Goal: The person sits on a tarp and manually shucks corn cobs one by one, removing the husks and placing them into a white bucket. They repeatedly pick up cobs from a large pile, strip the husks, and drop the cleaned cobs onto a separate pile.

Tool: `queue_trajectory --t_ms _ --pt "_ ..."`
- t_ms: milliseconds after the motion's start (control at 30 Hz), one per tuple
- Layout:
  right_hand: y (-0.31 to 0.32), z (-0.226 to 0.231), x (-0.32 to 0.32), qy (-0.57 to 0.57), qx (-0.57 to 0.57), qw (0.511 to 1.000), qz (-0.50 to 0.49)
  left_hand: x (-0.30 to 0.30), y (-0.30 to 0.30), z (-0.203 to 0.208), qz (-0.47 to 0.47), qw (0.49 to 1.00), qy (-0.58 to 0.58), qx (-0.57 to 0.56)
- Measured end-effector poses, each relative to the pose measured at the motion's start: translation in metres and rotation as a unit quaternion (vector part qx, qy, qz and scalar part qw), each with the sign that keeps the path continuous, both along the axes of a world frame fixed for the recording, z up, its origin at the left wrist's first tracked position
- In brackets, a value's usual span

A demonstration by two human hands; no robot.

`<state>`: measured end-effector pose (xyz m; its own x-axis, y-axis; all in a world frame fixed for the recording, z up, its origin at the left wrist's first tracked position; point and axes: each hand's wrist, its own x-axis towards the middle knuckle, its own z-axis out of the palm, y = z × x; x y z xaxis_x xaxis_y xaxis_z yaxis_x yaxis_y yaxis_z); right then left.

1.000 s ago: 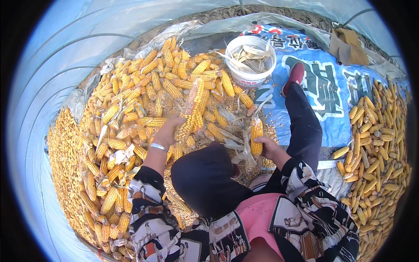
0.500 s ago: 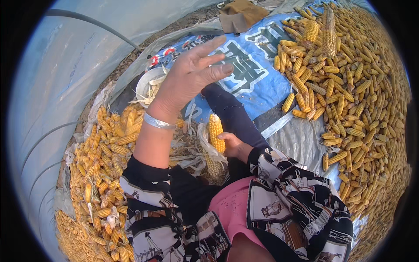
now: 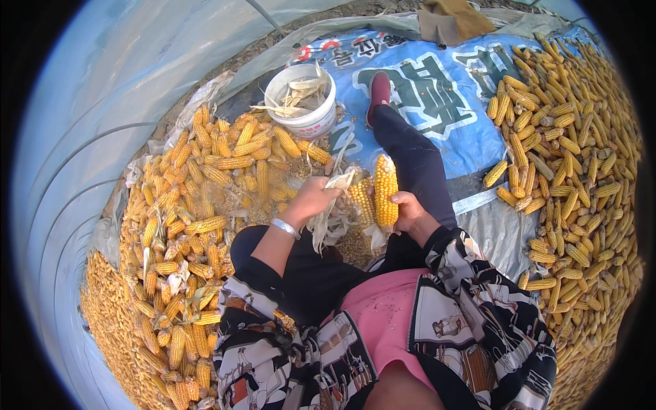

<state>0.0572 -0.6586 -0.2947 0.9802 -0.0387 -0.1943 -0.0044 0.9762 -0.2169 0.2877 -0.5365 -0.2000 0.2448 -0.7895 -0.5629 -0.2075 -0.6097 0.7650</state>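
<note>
My right hand is closed around the lower part of a bare yellow corn cob, held upright. Just left of it, a second corn cob stands partly behind pale husk, and its lower end is hidden. My left hand, with a silver bracelet at the wrist, is closed on a dry corn husk beside that second cob. More loose husk hangs below the left hand, over chaff between my legs.
A white bucket with dry husks stands ahead, slightly left. Corn heaps lie at left and right. A blue printed sheet spreads under my outstretched leg. Brown cloth lies at the far edge; plastic film rises at left.
My left hand, raised and open before, has come down onto the husk. Two cobs in the air over the right heap are no longer there. The right hand still holds its cob.
</note>
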Motion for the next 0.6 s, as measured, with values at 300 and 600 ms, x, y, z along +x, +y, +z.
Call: queue_trajectory --t_ms 300,600 --pt "0.014 0.024 0.0 -0.15 0.114 0.981 0.047 -0.03 -0.025 0.034 0.206 0.912 0.167 -0.311" --pt "0.015 0.055 0.004 -0.057 -0.121 0.99 0.051 -0.016 -0.044 0.016 0.375 0.857 0.302 -0.183"
